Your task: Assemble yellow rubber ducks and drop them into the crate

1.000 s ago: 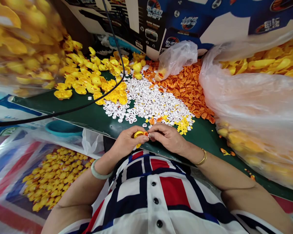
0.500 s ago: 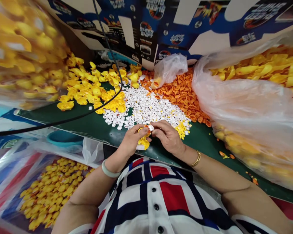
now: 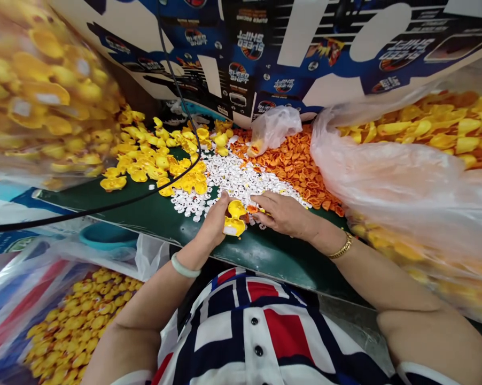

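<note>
My left hand point(image 3: 214, 223) is closed on a yellow plastic duck shell point(image 3: 236, 209), gripping its left side. The shell has a rounded head part above a wider body part, and a white patch shows on the lower part. Just right of the shell is a small orange beak piece point(image 3: 251, 209), between the fingertips of my right hand point(image 3: 286, 215). Whether the beak touches the shell I cannot tell. Behind my hands spreads a heap of small white eye pieces point(image 3: 241, 176), with a pile of orange beak pieces point(image 3: 301, 158) beyond it to the right.
Yellow shells point(image 3: 145, 155) lie at the back left of the green table point(image 3: 177, 227), crossed by a black cable point(image 3: 105, 210). Large plastic bags of yellow parts stand left point(image 3: 44, 107) and right point(image 3: 389, 182). A bag of yellow ducks point(image 3: 76, 321) sits below left. Printed cardboard point(image 3: 245, 59) stands behind.
The white piece earlier at my fingertips no longer shows there. My right hand has shifted right, and the yellow shell has turned in my left hand. The camera view has tilted slightly.
</note>
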Tool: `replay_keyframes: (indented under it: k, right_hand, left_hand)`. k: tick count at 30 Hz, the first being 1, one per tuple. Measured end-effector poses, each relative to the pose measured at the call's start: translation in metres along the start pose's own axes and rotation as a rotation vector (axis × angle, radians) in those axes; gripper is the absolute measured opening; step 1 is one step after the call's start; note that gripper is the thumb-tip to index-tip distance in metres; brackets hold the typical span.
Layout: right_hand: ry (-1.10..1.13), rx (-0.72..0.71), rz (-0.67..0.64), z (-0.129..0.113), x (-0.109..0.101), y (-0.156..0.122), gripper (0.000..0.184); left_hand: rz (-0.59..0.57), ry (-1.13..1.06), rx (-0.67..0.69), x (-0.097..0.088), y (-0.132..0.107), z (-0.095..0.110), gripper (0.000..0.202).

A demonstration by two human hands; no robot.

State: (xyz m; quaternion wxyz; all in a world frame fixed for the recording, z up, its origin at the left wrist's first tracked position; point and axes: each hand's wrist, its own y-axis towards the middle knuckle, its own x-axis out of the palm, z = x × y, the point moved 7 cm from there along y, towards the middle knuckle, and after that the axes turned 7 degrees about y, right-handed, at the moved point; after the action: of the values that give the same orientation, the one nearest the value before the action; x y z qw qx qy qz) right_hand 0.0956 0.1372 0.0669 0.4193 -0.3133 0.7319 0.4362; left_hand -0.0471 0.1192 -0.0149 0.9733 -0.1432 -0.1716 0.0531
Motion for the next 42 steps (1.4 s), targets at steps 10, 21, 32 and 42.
replay_keyframes:
  k: [10, 21, 32, 42]
  right_hand:
    - [-0.086, 0.050, -0.253, -0.012, 0.019, 0.018, 0.017]
    - [-0.014, 0.042, -0.227, 0.001, 0.024, 0.020, 0.025]
    - [0.060, 0.088, -0.283, -0.005, 0.028, 0.021, 0.019]
    - [0.342, 0.133, -0.114, -0.001, 0.038, -0.002, 0.039]
  left_hand:
    - [0.012, 0.114, 0.024, 0.003, 0.006, 0.002, 0.056]
    - [-0.126, -0.026, 0.001, -0.003, -0.003, -0.004, 0.053]
    - [-0.128, 0.016, 0.022, 0.000, -0.004, -0.008, 0.033]
    - [-0.343, -0.035, -0.213, 0.012, -0.017, -0.017, 0.053]
